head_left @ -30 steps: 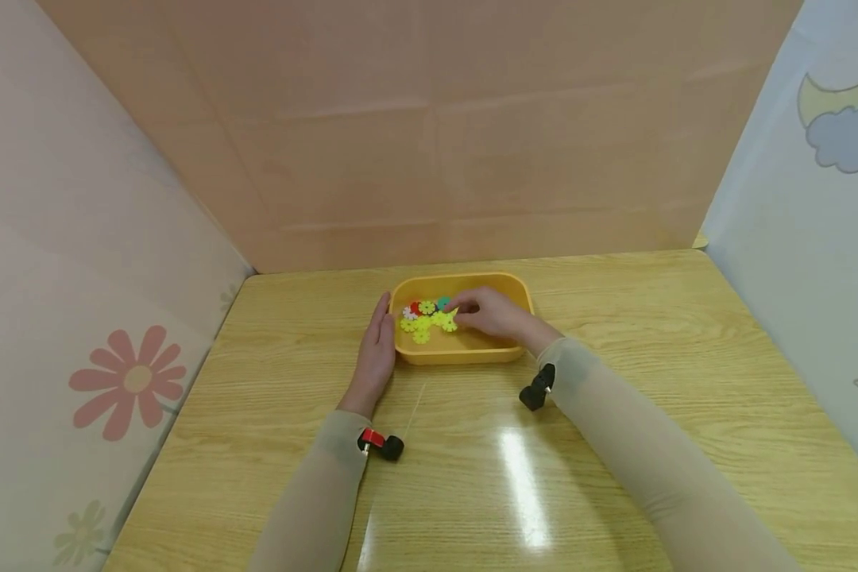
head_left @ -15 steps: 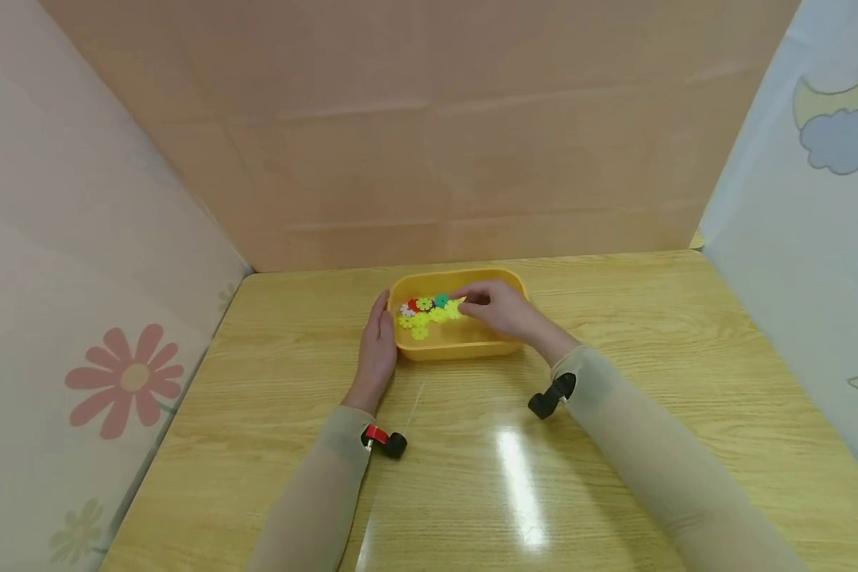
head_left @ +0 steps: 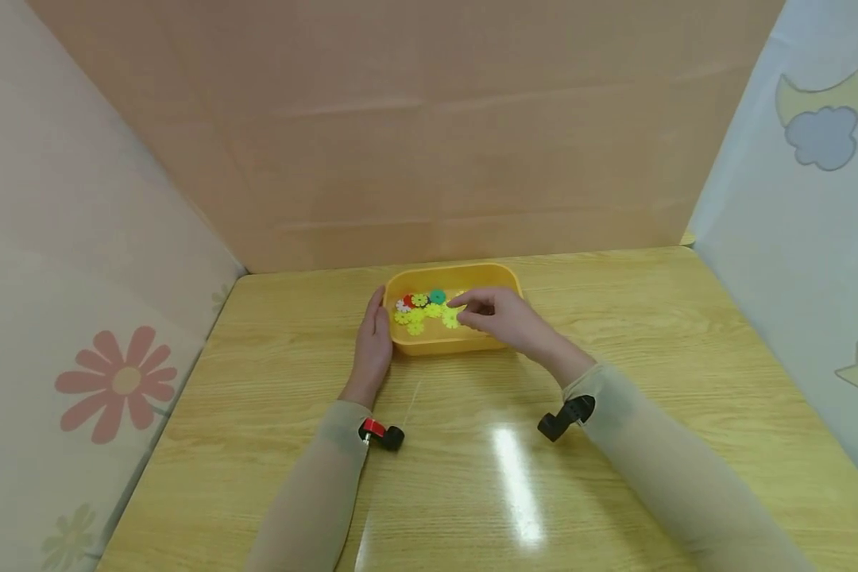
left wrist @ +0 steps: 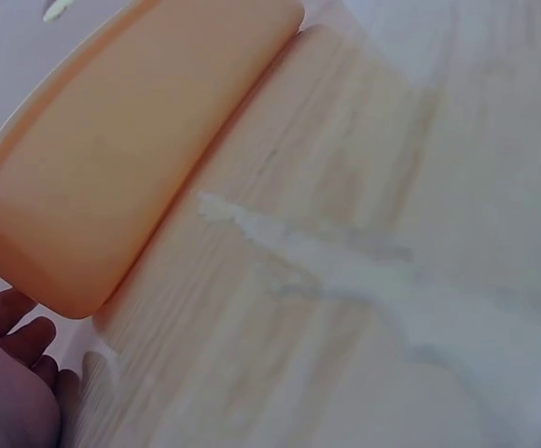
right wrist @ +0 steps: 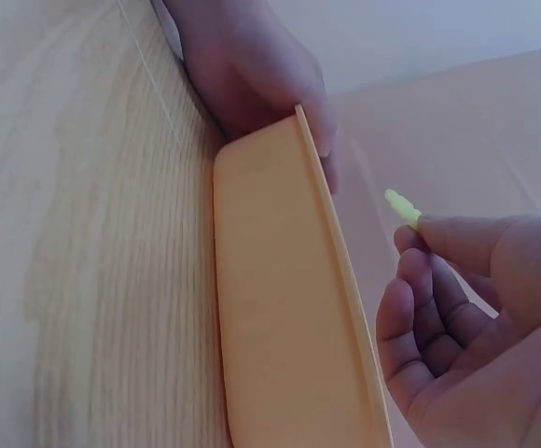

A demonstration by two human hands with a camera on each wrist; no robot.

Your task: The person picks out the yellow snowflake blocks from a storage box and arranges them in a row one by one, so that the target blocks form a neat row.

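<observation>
Thumb and fingertips of my right hand (head_left: 504,315) pinch a small yellow notched flower-shaped disc (right wrist: 401,207), seen almost edge-on above the rim in the right wrist view. That hand hovers over the right part of a yellow plastic tray (head_left: 443,346). Inside the tray lie several yellow flower discs (head_left: 416,326), plus a teal disc (head_left: 438,296), a white one (head_left: 403,305) and a red one. My left hand (head_left: 372,345) rests along the tray's left end, its fingers fairly straight against the outer wall. In the left wrist view its fingertips (left wrist: 30,341) sit beside the tray's corner.
The tray stands on a wood-grain table (head_left: 272,413) near its far edge, with a tan panel (head_left: 436,159) rising behind. Pale printed panels stand on the left (head_left: 79,262) and the right (head_left: 794,230). A small black wrist camera (head_left: 558,419) is on each sleeve.
My right hand has drawn up and back from the pile, pinching a yellow flower disc. My left hand stays at the tray's end. The whole head view has shifted slightly.
</observation>
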